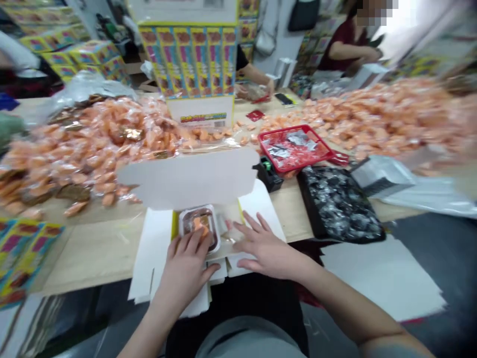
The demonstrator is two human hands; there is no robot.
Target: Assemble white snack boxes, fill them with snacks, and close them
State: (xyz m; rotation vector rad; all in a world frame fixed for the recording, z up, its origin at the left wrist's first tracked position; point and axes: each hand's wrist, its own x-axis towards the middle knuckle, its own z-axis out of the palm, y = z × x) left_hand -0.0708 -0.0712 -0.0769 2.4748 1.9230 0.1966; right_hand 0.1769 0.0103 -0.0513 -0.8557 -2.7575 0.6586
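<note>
The fingers (194,237) of the left hand (184,273) are bent and loose, their tips resting on the near edge of a clear plastic tray (197,215), pressing rather than closed round it. The tray holds orange packets over something dark. It sits inside an open white carton (186,179) with yellow inner walls, at the near middle of the counter (97,248). The right hand (266,251) lies just right of the tray, fingers spread flat and open on the carton's flap, holding nothing. Farther right stand a black tape dispenser (269,175), a red basket (286,129) of small silvery sachets, and a black tray (306,196) full of dark shiny wrapped pieces. Heaps of orange packets (85,144) cover the far counter on both sides. Far centre, a display case (190,59) holds a row of yellow and pink boxes, with a barcode label (203,118) below; its print is too blurred to read. Flat printed boxes (20,253) lie near left. Another person's hand (266,85) works beyond the case.
</note>
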